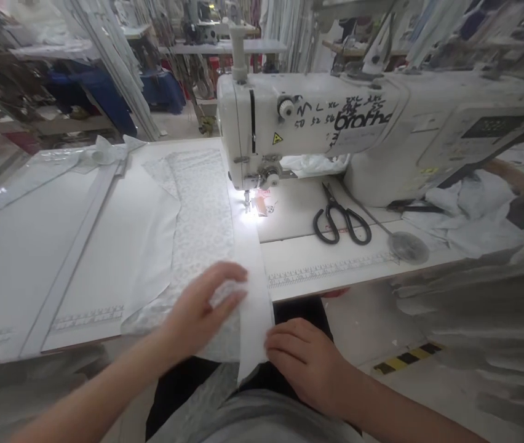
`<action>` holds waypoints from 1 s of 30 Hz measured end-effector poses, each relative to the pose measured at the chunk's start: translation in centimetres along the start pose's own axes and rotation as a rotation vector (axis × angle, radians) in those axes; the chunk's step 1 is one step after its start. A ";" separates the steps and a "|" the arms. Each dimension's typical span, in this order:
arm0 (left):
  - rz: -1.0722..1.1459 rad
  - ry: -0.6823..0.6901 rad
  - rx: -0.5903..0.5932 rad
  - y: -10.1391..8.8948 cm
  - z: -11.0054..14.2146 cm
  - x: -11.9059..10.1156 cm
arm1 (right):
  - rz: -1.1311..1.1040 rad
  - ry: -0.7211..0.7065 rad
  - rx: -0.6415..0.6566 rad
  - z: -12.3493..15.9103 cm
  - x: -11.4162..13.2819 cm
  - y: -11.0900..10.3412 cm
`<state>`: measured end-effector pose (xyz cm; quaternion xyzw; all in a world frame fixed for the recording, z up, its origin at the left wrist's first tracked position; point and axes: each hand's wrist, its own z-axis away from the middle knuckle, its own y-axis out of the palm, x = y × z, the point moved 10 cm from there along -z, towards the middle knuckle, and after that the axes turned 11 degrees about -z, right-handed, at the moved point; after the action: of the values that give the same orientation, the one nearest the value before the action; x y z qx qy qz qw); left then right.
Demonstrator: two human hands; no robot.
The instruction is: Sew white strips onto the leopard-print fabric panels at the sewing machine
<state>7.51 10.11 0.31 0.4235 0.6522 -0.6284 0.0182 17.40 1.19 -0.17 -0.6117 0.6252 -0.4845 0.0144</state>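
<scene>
A long white fabric strip [253, 280] runs from under the needle and presser foot [247, 203] of a white sewing machine [308, 117] down over the table's front edge. It lies along the right side of a pale patterned fabric [202, 209]. My left hand [209, 301] is over the patterned fabric, its thumb and fingers apart, fingertips near the strip's left side. Close to my lap, my right hand [305, 360] has its fingers closed on the strip's right edge; the thumb is hidden.
Black-handled scissors [342, 221] lie on the machine bed, right of the needle. A printed ruler scale [326, 269] follows the table's front edge, with a round grey disc [408, 247] at its right end. Crumpled white cloth [469, 209] sits at right, and a long flat strip [72, 258] lies left.
</scene>
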 end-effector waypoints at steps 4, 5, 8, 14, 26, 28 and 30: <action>-0.273 -0.074 0.056 -0.5 -2.2 4.2 | -0.040 0.043 0.015 -0.5 -0.2 0.0; -0.318 -0.048 0.086 -0.2 -2.4 4.6 | -0.053 0.055 0.019 -0.6 -0.3 -0.1; -0.403 0.051 0.149 0.7 -2.3 4.6 | -0.089 0.068 0.019 -1.0 -0.4 -0.3; -0.455 0.126 0.222 1.3 -2.0 4.3 | -0.126 0.088 0.027 -1.4 -1.0 -0.3; -0.469 0.188 0.232 0.0 -5.7 6.7 | -0.071 0.120 0.049 -5.6 -4.4 -1.0; -0.442 0.135 0.222 0.2 -5.6 6.3 | -0.071 0.137 0.047 -6.2 -5.2 -1.1; -0.393 0.063 0.203 0.5 -5.2 6.0 | -0.076 0.152 0.042 -6.7 -6.0 -1.2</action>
<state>6.59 17.54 -2.37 0.3075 0.6557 -0.6689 -0.1677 15.73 10.08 0.65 -0.5961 0.5904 -0.5428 -0.0387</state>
